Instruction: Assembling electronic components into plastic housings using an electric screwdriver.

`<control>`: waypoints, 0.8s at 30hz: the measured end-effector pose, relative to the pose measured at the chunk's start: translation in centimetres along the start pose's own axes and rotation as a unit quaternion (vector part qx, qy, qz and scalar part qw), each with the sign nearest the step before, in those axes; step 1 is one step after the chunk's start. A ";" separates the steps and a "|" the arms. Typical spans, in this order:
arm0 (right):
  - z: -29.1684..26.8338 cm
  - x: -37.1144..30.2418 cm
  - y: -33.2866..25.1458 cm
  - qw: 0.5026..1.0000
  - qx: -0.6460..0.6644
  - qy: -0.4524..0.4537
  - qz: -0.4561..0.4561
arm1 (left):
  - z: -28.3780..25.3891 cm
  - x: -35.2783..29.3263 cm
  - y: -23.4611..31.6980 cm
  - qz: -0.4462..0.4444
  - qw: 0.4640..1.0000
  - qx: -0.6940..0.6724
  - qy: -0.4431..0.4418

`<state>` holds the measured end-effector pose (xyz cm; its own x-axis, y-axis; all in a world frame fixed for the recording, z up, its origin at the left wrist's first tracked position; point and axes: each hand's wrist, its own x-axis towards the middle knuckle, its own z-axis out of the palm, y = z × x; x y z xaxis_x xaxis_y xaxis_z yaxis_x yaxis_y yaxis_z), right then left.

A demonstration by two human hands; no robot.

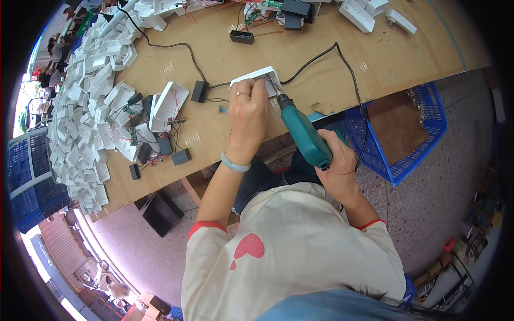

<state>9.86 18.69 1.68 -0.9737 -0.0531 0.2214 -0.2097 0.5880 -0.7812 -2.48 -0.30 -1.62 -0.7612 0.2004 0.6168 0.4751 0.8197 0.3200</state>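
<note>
Pinning white casing (260, 73) with left hand (248, 115), gripping green driver (305, 135) in right hand (340, 160) — probably screwing; next, press steadily.

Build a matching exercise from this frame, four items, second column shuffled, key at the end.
1. Right hand
2. Left hand
3. Blue crate
4. Heap of white parts

A. On the left of the table
B. Gripping the green power tool
C. Brown sheet inside
D. Touching the white casing

Pairs: 1-B, 2-D, 3-C, 4-A
</note>
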 end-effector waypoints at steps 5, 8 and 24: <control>-0.2 0.2 -0.2 1.000 -0.004 0.003 -0.014 | 0.0 0.0 0.1 0.003 1.000 -0.001 0.001; -0.1 0.1 -0.1 0.999 -0.014 0.004 -0.032 | -0.1 0.0 0.2 0.003 1.000 -0.003 0.000; 0.3 -0.3 -0.7 0.997 -0.066 0.022 -0.045 | 0.1 0.0 0.1 -0.008 1.000 -0.009 0.001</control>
<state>10.25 18.07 2.04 -0.9457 -0.0765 0.3159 -0.2803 0.6840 -0.6734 -2.49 -0.21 -1.67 -0.7678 0.1869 0.6128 0.4712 0.8128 0.3425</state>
